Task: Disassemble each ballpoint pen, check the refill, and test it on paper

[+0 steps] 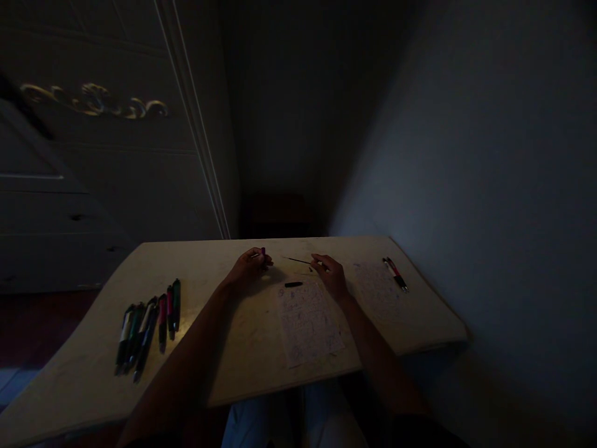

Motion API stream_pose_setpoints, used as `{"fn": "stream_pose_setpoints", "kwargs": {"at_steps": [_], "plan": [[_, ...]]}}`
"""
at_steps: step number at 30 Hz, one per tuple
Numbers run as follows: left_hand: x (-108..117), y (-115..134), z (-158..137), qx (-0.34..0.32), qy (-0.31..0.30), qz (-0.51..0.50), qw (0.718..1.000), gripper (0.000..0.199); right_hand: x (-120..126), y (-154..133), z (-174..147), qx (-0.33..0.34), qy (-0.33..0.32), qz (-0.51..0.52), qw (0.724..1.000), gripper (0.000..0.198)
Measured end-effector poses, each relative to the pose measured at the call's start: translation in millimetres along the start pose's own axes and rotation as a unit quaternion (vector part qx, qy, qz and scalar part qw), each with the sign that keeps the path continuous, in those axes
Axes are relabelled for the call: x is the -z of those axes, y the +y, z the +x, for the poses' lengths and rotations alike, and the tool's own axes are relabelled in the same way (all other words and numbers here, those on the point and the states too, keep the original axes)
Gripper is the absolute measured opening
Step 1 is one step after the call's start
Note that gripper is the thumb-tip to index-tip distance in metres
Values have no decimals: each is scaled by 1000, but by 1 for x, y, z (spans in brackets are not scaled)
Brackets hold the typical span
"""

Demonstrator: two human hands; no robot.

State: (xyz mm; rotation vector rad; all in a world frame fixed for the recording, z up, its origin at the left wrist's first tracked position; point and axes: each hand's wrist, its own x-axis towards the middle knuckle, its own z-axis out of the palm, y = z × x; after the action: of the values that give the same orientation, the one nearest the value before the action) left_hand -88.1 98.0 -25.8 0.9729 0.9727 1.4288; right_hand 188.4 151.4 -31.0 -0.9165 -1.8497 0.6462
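My left hand (250,264) is closed around a purple pen barrel (263,251), whose end sticks up past the fingers. Between the fingertips of my right hand (328,270) is a thin dark pen refill (299,261), its pale tip pointing left toward my other hand. Below the two hands a short black pen part (293,284) lies at the top edge of a sheet of paper (310,330) covered in scribbles. A tiny dark piece (310,269) rests on the table close to my right fingertips.
Several pens (135,339) lie side by side on the left of the pale table (252,361). At the right are a second scribbled sheet (377,289) and a few pens (395,274). A wall (466,186) borders the right side; panelled furniture (116,186) stands at left.
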Motion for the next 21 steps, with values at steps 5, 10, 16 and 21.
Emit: {"fn": "stream_pose_setpoints", "kwargs": {"at_steps": [5,10,16,21], "plan": [[-4,0,-1,4,12,16,1000,48,0,-1,0,18,3,1,1000,29],[-3,3,-4,-4,44,158,986,43,0,-3,-1,33,-10,-8,999,28],[2,-7,1,-32,30,209,977,43,0,-2,-1,43,-18,-13,999,27],[1,-2,0,-50,28,231,971,43,-1,1,-1,50,-20,-25,998,27]]}}
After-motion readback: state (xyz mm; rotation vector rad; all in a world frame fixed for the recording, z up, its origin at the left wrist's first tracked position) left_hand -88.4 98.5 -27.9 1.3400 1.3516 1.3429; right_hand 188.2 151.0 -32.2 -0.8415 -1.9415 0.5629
